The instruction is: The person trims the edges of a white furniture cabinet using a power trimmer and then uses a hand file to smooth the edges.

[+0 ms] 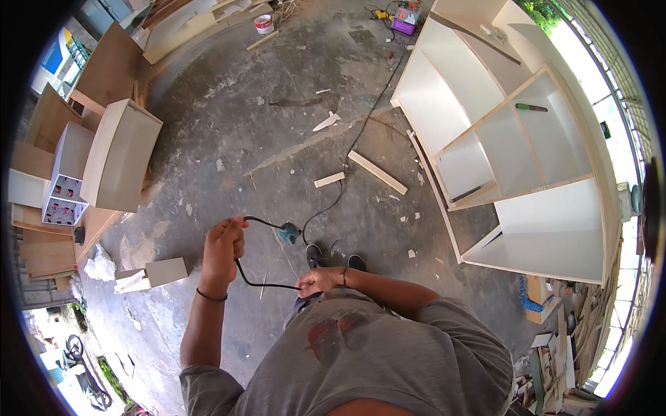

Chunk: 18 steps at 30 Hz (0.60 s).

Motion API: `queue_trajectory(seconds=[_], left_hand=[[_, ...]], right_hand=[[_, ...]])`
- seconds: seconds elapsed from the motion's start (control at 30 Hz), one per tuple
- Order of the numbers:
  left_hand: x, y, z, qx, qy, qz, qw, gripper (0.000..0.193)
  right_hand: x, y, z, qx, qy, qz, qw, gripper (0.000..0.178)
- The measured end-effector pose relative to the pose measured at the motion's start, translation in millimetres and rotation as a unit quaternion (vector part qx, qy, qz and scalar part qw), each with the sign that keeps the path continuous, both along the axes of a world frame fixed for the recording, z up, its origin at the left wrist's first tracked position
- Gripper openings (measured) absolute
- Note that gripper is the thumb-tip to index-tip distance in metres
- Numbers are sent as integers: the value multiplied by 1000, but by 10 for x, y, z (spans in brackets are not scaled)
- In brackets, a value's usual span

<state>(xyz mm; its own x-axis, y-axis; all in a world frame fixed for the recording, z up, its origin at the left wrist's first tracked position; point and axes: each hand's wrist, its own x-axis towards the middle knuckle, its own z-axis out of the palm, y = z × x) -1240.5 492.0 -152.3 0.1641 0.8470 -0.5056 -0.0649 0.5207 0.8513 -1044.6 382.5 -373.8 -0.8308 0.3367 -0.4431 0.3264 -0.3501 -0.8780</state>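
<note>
Workshop floor, seen from above the person's head. The left hand (223, 248) is raised in front of the chest, fingers curled shut around a black power cord (258, 220); the cord arches out of the top of the fist to a teal plug-like end (288, 233) hanging just beyond it. Below the fist the same cord sags in a loop and runs across to the right hand (319, 281), held low against the grey shirt (388, 347), where the fingers pinch the cord closed. The two hands sit apart with the loop slung between them, a hold that keeps the slack off the ground and the teal end clear of the dust. A thin black band circles the left wrist. The person's dark shoes (336, 260) show just past the right hand. A second, longer black cable (361, 135) trails over the concrete floor (229, 125) from near the shoes toward a purple box-shaped machine (404, 21) at the far edge; whether it joins the held cord cannot be told. Offcuts lie about: a pale wooden strip (378, 172) and a shorter block (329, 179) beside the cable, chips scattered round. To the right a large white cabinet carcass (527, 152) lies on its back, compartments open upward, a green-handled tool (531, 107) resting inside one. To the left, a smaller open box unit (121, 156) leans among plywood sheets (114, 66).
</note>
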Motion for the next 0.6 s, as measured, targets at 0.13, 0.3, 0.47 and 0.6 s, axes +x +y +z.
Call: queue_trajectory(seconds=[0.13, 0.3, 0.47, 0.6], left_hand=[[-530, 186, -475, -66, 8, 93, 993, 23], [-1072, 286, -1232, -144, -19, 164, 976, 20], [-1488, 365, -1939, -185, -13, 229, 956, 18], [-1808, 529, -2333, -213, 15, 274, 938, 19]], right_hand=[[20, -158, 5, 79, -16, -13, 997, 67], [222, -72, 12, 141, -77, -147, 976, 74], [679, -322, -57, 24, -170, -317, 933, 71], [1253, -817, -393, 41, -273, -336, 900, 65]])
